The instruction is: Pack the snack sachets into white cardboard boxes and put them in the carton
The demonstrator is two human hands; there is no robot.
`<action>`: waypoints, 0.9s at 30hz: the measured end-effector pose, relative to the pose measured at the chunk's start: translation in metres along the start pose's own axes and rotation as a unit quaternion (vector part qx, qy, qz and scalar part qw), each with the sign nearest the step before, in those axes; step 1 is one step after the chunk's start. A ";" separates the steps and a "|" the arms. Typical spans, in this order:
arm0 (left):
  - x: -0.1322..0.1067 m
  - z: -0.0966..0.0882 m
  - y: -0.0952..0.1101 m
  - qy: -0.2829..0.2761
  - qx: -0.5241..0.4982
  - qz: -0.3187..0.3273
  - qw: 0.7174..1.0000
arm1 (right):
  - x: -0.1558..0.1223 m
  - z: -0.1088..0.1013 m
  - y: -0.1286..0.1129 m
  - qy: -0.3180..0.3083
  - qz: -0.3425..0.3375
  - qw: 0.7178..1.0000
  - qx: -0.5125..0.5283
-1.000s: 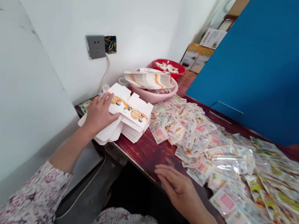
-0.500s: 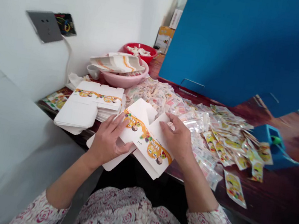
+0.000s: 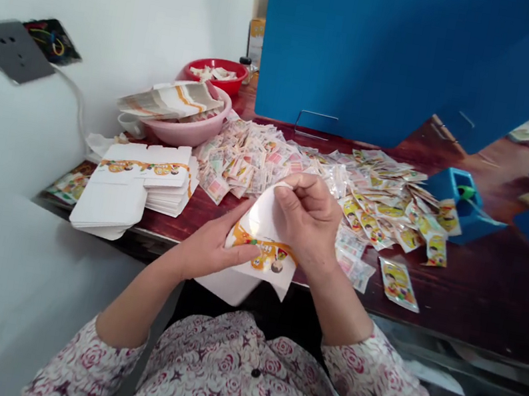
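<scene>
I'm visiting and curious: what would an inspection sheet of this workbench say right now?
Surface: dark red wood-grain tabletop.
Job's things: a printed white carton, partly folded, held up in both hands; a stack of flat cartons to its left.
Clutter: loose heaps of sachets; a pink basin holding folded card; a red basin of white pieces behind it.
Grips: left hand holds the carton's lower part; right hand pinches its upper edge.
Cables: a white cable runs down from a wall socket; coloured wires show beside it.
Surroundings: white wall at left; blue board behind; small blue holder at right.
</scene>
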State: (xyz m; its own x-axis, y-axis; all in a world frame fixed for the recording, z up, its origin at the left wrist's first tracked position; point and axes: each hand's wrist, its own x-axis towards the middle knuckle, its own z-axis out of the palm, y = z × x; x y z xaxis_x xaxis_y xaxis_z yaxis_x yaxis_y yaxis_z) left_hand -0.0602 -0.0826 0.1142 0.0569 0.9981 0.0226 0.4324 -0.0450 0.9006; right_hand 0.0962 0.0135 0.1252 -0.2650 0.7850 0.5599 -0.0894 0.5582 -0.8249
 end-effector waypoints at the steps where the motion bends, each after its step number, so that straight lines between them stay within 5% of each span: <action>1: 0.000 0.001 0.002 -0.021 -0.031 -0.013 0.999 | 0.002 0.004 -0.003 -0.012 -0.015 1.000 -0.007; 4: -0.005 -0.003 -0.001 0.000 -0.085 -0.067 0.994 | 0.008 0.002 -0.009 -0.036 -0.063 0.995 -0.072; 6: -0.011 -0.010 -0.007 0.041 -0.128 -0.097 0.986 | 0.010 -0.008 -0.008 0.006 -0.071 0.990 -0.120; 10: -0.020 -0.020 -0.014 0.090 -0.281 -0.106 0.950 | 0.000 -0.025 0.003 0.094 0.019 0.987 -0.127; 14: -0.020 -0.011 -0.014 0.133 -0.355 -0.105 0.919 | -0.017 -0.015 0.009 -0.071 0.140 0.984 -0.083; 17: -0.020 -0.006 -0.011 0.174 -0.365 -0.110 0.908 | -0.023 -0.005 0.008 -0.146 0.169 0.971 -0.081; 27: -0.031 -0.020 -0.012 0.177 -0.357 -0.101 0.911 | -0.017 0.002 0.000 -0.178 -0.028 0.960 -0.214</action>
State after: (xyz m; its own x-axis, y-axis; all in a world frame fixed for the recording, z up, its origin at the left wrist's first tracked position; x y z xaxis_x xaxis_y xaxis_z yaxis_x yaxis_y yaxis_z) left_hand -0.0854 -0.1125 0.1119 -0.3074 0.9396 -0.1505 -0.3020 0.0536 0.9518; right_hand 0.0991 0.0001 0.1156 -0.5894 0.6513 0.4779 0.2685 0.7160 -0.6444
